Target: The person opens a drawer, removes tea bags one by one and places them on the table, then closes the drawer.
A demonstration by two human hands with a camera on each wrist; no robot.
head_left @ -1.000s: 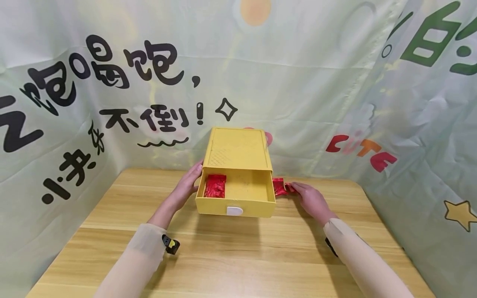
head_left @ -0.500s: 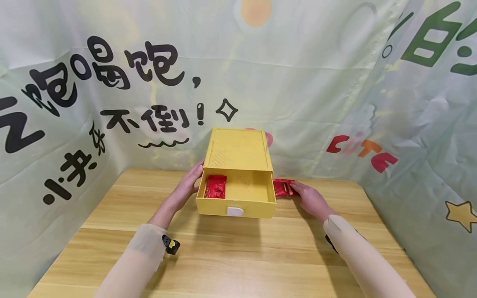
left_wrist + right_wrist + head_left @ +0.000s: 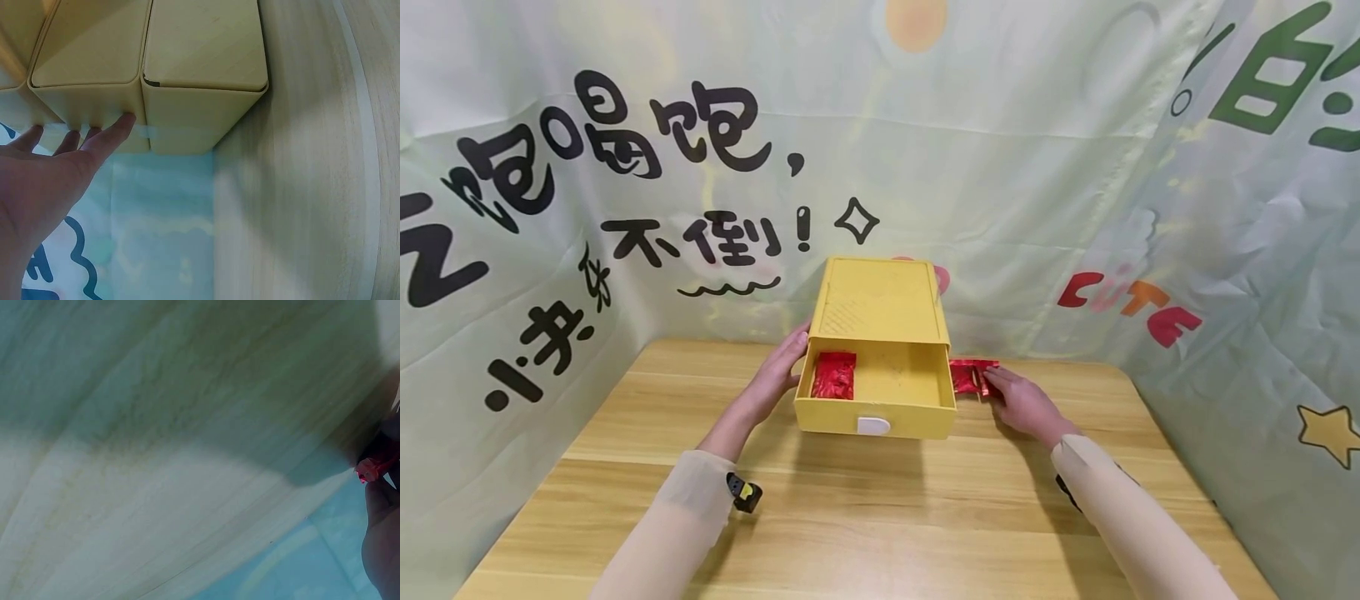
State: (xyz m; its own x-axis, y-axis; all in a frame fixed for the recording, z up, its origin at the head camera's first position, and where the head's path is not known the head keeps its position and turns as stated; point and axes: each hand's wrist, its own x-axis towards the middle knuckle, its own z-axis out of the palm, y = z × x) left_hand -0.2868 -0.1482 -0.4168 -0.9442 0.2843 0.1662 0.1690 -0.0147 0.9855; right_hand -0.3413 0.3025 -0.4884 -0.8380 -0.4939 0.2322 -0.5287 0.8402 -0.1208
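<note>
Three red foil packets showed in the head view: one packet in the left end of the drawer [image 3: 898, 375], a second packet [image 3: 962, 377] on the table [image 3: 880, 517] beside the yellow drawer box [image 3: 883, 300], and an outer packet [image 3: 369, 470] at the right hand [image 3: 1028, 406]. The right wrist view showed what the head view half hid: thumb and fingers nearly closed, pinching that outer packet at the picture's edge. The left wrist view showed the left hand [image 3: 775, 379] with its fingers extended and spread, tips against the box's side, gripping nothing.

The pulled-out drawer, with its white handle [image 3: 873, 426], partly blocked sight of the second packet, while the right fingers covered part of the outer one. A printed cloth backdrop [image 3: 1000, 183] hung behind the table, and a black device [image 3: 745, 492] sat at the left sleeve [image 3: 677, 512].

Compared with a second earlier, the outer packet showed more of its face beside the second packet; the left hand and the drawer had stayed put.
</note>
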